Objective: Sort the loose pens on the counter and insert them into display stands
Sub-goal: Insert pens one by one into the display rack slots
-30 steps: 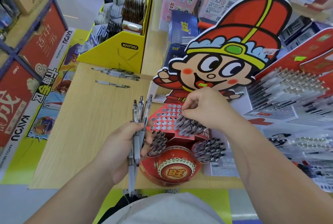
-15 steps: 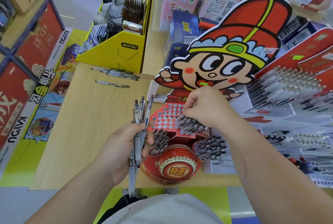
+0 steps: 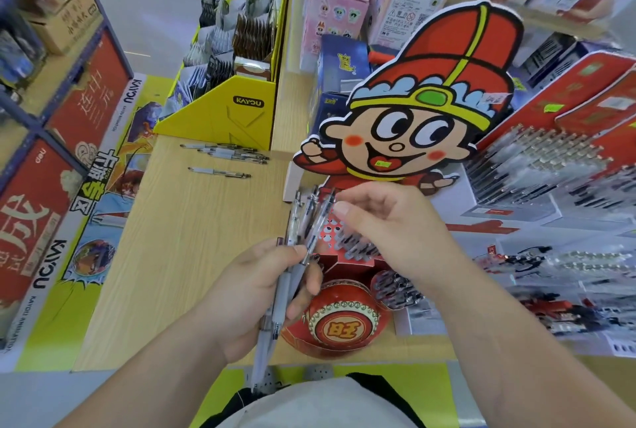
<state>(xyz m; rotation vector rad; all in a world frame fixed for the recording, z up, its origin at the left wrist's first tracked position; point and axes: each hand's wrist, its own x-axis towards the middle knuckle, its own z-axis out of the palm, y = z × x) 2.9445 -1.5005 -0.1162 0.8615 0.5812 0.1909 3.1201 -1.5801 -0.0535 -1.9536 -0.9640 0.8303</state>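
My left hand (image 3: 254, 293) grips a bundle of several grey-barrelled pens (image 3: 292, 242), tips pointing down toward me. My right hand (image 3: 392, 235) has its thumb and forefinger at the top end of the rightmost pen in that bundle, pinching it. Just behind both hands stands the red display stand (image 3: 328, 233) with rows of round holes, several filled with dark pens (image 3: 358, 248). A red drum-shaped front (image 3: 344, 324) sits at its base. Several loose pens (image 3: 227, 152) lie at the back of the wooden counter (image 3: 192, 238), with one more pen (image 3: 218, 172) lying apart from them.
A big cartoon cutout (image 3: 416, 111) rises behind the stand. A yellow KAYOU card box (image 3: 223, 114) stands at the counter's far end. Red pen racks (image 3: 537, 166) full of pens crowd the right side. Pink boxes (image 3: 337, 1) are stacked behind.
My right hand left the holes of the red stand and moved left to the top of the pen bundle. My left hand lifted the bundle slightly toward it.
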